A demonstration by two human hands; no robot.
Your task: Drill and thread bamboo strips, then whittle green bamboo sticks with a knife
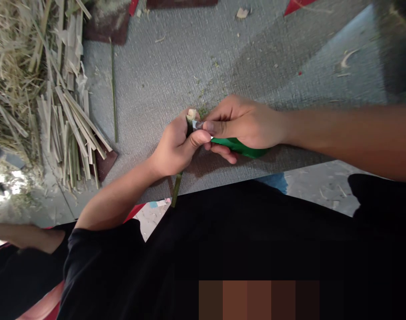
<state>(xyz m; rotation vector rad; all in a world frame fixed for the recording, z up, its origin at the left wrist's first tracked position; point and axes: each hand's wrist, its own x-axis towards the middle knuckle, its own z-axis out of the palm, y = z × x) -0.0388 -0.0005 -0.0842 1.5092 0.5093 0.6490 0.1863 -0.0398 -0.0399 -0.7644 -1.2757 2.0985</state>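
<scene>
My left hand [174,144] is closed around a green bamboo strip [176,189]. Its pale cut end shows above my fingers, and the other end hangs down past the table edge. In my right hand [246,122] is a knife [238,146] with a green handle. The short metal blade lies against the strip near the pale end, and my left thumb presses close beside it. Both hands meet just over the table, and the fingers hide part of the blade and strip.
A bundle of split bamboo strips [74,138] lies on the grey table [176,62] at left, beside a heap of fine shavings [14,58]. One thin strip [113,91] lies apart. Another person's arm [26,235] reaches in at lower left.
</scene>
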